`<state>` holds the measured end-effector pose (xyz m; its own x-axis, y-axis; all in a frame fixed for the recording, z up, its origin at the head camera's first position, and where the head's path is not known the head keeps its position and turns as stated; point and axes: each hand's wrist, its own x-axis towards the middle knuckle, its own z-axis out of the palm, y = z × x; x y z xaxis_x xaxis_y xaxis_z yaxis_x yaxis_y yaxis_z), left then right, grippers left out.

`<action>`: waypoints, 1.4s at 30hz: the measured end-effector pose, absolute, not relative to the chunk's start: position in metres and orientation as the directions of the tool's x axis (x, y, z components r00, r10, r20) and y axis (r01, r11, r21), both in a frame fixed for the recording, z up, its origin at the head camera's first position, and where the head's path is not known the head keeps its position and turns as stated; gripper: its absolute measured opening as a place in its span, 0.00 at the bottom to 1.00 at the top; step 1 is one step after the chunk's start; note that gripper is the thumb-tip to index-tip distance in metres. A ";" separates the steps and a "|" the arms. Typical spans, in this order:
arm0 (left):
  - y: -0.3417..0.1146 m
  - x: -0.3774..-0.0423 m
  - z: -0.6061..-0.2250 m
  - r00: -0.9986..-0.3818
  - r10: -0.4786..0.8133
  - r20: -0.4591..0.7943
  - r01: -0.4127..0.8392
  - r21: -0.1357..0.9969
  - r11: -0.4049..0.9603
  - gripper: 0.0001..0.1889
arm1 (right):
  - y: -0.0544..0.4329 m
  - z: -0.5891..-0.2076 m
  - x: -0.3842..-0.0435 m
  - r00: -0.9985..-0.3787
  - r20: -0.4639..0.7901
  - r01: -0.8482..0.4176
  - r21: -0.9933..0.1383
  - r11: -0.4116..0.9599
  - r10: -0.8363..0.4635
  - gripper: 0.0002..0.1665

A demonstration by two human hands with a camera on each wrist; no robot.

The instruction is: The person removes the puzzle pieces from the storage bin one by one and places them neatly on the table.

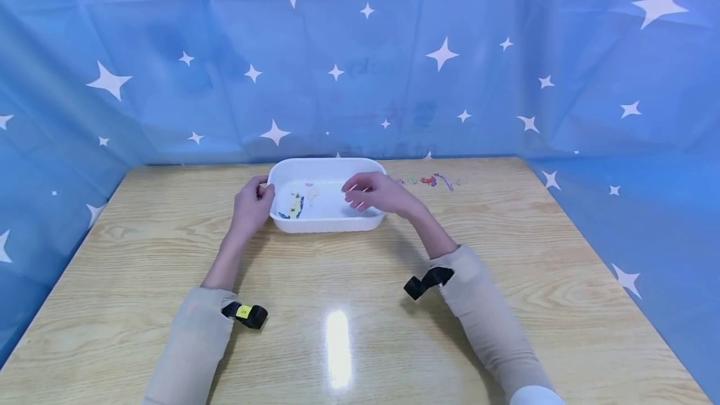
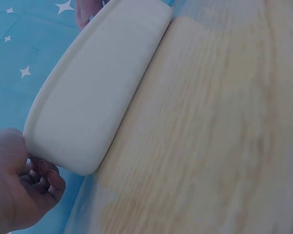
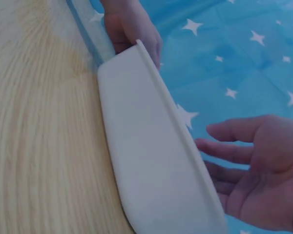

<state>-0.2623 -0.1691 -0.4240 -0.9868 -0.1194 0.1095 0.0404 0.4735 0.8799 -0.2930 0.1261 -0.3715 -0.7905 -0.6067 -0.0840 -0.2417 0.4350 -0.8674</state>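
- The left hand [image 1: 253, 206] held the white plastic basin [image 1: 326, 225] by its left end, thumb at the rim and fingers curled below it on the outside.
- The right hand [image 1: 375, 194] hung over the basin's right part, its grip loose and fairly wide, fingers slightly bent; the right wrist view showed thumb and fingers apart.
- The basin stood on the far part of the wood-grain table [image 1: 281, 330], near the blue star-patterned curtain [image 1: 360, 111].
- Inside, a yellow-and-blue piece [image 1: 295, 206] lay toward the left, with a pale beige piece [image 1: 312, 194] just right of it.
- To the basin's right, small coloured pieces lay in a row on the table, among them a green piece [image 1: 412, 180], a red piece [image 1: 429, 180] and a slanting purple strip [image 1: 446, 182]; they seemed like trinkets, though too small to tell.
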 end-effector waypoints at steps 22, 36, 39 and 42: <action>-0.173 -0.261 -0.425 -0.987 -0.117 0.113 0.045 0.881 0.471 0.23 | 0.095 -0.381 -0.302 -0.604 -0.301 -0.385 -0.700 0.601 -0.738 0.20; -0.170 -0.262 -0.423 -0.989 -0.108 0.104 0.042 0.882 0.469 0.23 | 0.089 -0.381 -0.303 -0.616 -0.338 -0.363 -0.680 0.637 -0.711 0.18; -0.170 -0.262 -0.422 -0.989 -0.105 0.103 0.043 0.883 0.468 0.23 | 0.090 -0.380 -0.304 -0.616 -0.335 -0.363 -0.682 0.635 -0.713 0.18; -0.170 -0.263 -0.422 -0.989 -0.101 0.107 0.047 0.881 0.471 0.23 | 0.090 -0.380 -0.305 -0.616 -0.316 -0.367 -0.695 0.618 -0.722 0.17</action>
